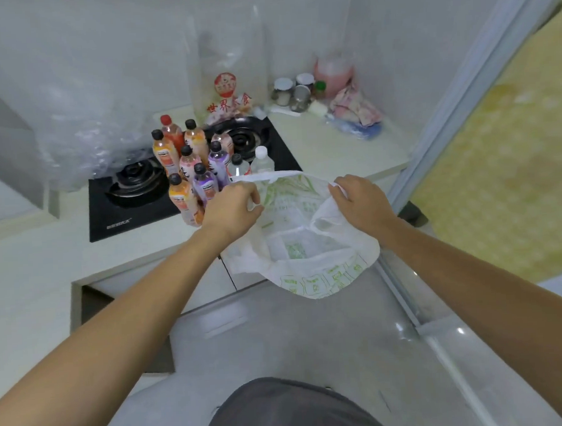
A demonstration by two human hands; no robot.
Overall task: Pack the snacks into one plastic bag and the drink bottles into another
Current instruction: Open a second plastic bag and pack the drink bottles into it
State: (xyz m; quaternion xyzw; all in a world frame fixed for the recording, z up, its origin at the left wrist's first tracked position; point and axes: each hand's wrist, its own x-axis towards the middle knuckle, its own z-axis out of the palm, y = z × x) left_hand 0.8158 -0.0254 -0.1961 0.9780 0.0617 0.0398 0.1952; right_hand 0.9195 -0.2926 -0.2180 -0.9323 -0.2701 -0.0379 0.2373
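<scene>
Nearest the camera, over pale glossy floor tiles (pixel 312 341), two bare forearms reach forward from a person in dark clothing. Both hands hold one white plastic bag (pixel 310 244) printed in green, spread between them in the air just off the front edge of the counter (pixel 31 258). The left hand (pixel 232 209) has its fingers curled round the bag's left rim; the right hand (pixel 357 202) pinches the right rim, its fingers bunched into the plastic. The bag's mouth gapes toward the camera and its bottom sags below the counter's edge.

The counter is white and runs into a corner of white tiled walls, with a cabinet front beneath it. A sliding door frame (pixel 463 105) stands to the right, with yellow patterned flooring beyond it. Set in the counter is a black two-burner gas hob (pixel 110 215).

The drink bottles (pixel 194 158) stand upright in a tight cluster on the hob between the burners, just behind the left hand: eleven can be counted, two of them clear ones with water, the rest holding orange, pink, red or purple drinks.

Behind them a clear bag with red print (pixel 229 82) stands against the wall, and a heap of bubble wrap (pixel 83 125) lies at the left. Far right in the corner are several small jars (pixel 294 93), a pink container (pixel 332 71) and crumpled pink-and-white packets (pixel 355 109).
</scene>
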